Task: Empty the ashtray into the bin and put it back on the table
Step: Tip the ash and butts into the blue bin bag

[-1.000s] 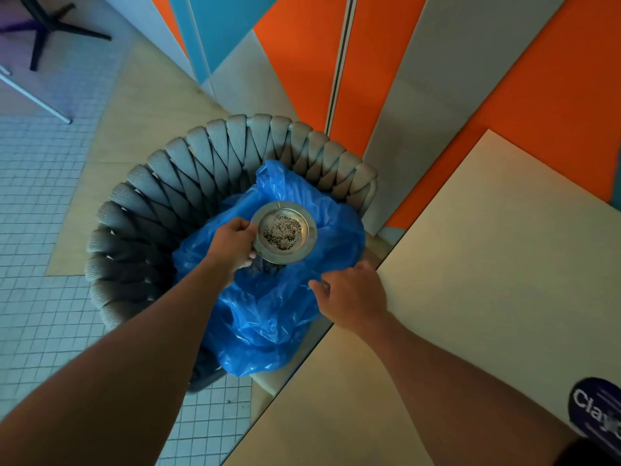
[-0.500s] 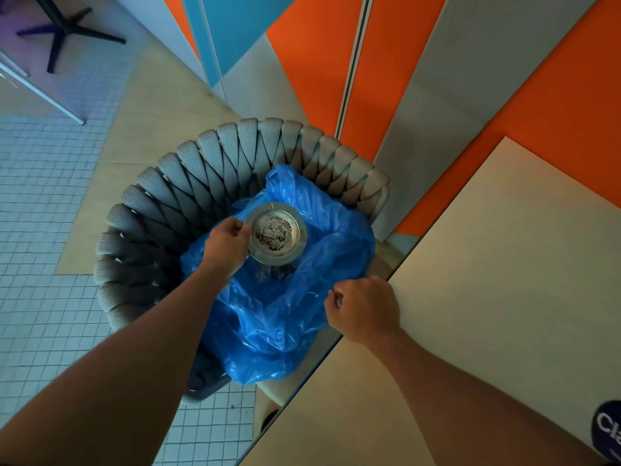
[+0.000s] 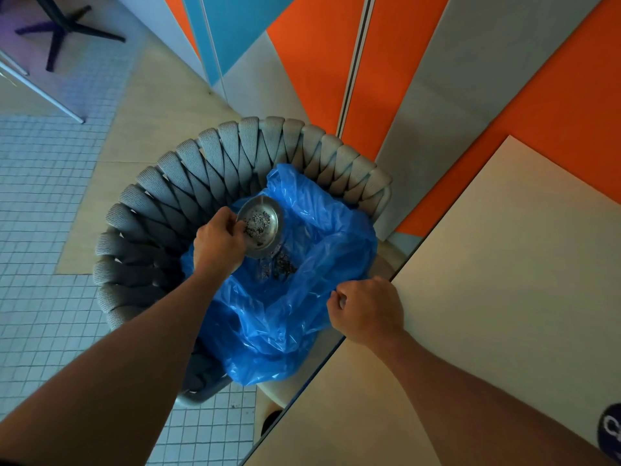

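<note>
Ash (image 3: 280, 267) spills from the tilted metal ashtray (image 3: 261, 227) (left hand (image 3: 218, 242) gripping its seven o'clock rim) into the blue bin bag (image 3: 302, 297), whose edge the right hand (image 3: 368, 311) pinches shut; emptying half done, return to the table (image 3: 504, 264) pending.

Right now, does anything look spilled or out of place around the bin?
Nothing looks spilled outside. The left hand tilts the ashtray over the blue bag, and the ash lies inside it. One oddity: the bag sits in a woven chair, held open by the right hand.
</note>
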